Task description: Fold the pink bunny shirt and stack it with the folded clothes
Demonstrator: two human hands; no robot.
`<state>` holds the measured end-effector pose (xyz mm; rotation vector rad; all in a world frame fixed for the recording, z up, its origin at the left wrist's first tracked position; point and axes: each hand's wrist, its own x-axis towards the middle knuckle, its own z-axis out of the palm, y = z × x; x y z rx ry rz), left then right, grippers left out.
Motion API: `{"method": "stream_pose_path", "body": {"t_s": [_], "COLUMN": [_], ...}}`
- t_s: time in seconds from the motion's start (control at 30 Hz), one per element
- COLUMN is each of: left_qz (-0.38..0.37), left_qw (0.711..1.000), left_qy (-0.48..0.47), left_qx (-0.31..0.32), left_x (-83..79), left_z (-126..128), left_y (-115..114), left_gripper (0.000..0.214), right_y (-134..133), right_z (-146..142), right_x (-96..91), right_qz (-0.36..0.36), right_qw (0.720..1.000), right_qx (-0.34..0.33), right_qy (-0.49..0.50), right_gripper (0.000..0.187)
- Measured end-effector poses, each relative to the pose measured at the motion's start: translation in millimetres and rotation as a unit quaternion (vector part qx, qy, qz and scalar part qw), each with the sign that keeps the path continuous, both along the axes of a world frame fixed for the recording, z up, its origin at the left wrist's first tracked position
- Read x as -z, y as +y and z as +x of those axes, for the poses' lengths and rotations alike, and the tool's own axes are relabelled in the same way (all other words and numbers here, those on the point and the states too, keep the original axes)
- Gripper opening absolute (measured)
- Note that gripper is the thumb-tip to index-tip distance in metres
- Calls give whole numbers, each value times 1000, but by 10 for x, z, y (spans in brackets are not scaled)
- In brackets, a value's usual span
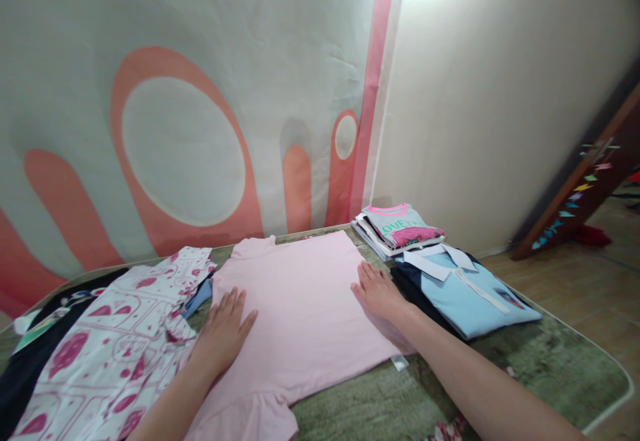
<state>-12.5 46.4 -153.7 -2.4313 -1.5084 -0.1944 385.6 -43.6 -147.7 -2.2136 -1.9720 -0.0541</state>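
Note:
A plain pink T-shirt (305,301) lies spread sideways on the table, one sleeve toward the back and the other near the front edge. My left hand (227,331) rests flat on its left part, fingers apart. On the shirt's right edge lies my right hand (379,291), palm down with fingers stretched out. A small white tag (399,362) sticks out from the shirt's lower right edge. Left of my left hand is a white garment with pink prints (115,341), spread loosely over darker clothes.
A folded light blue collared shirt (467,294) lies at the right. Behind it stands a stack of folded clothes (400,228). Dark clothing (30,354) shows at far left. The green table (560,368) meets a printed wall covering (310,61); a brown door (565,208) is farther right.

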Motion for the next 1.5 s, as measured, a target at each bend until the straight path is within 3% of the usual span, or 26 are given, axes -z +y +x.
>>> {"method": "stream_pose_path", "body": {"t_s": [0.07,0.13,0.3,0.37,0.47,0.63,0.87,1.5], "left_qz": [38,57,-21,-42,-49,-33,-45,-102], "left_qw": [999,997,987,984,983,984,990,991], "left_qy": [-9,-16,-6,-3,1,6,13,17], "left_qx": [13,53,158,175,180,173,129,86], "left_x": [-53,-108,-122,-95,-82,-100,-120,-239], "left_z": [39,155,570,646,608,337,26,40], "left_y": [-72,-192,-541,-616,-643,-672,-795,-830], "left_gripper": [61,59,58,57,56,54,55,55], "right_y": [-51,-114,-287,-337,-385,-487,-664,-724], "right_z": [-52,-202,-778,-905,-895,-649,-372,-262], "right_x": [-87,-183,-284,-261,-220,-192,-116,-94], "right_qz": [20,42,-6,-34,-52,-66,-68,-51], "right_qw": [1000,999,968,956,958,967,976,984], "right_qx": [11,-20,-234,-272,-264,-229,-192,-159], "right_qy": [-16,-7,90,101,100,91,75,68], "right_gripper": [58,54,60,64,65,63,65,66]}}
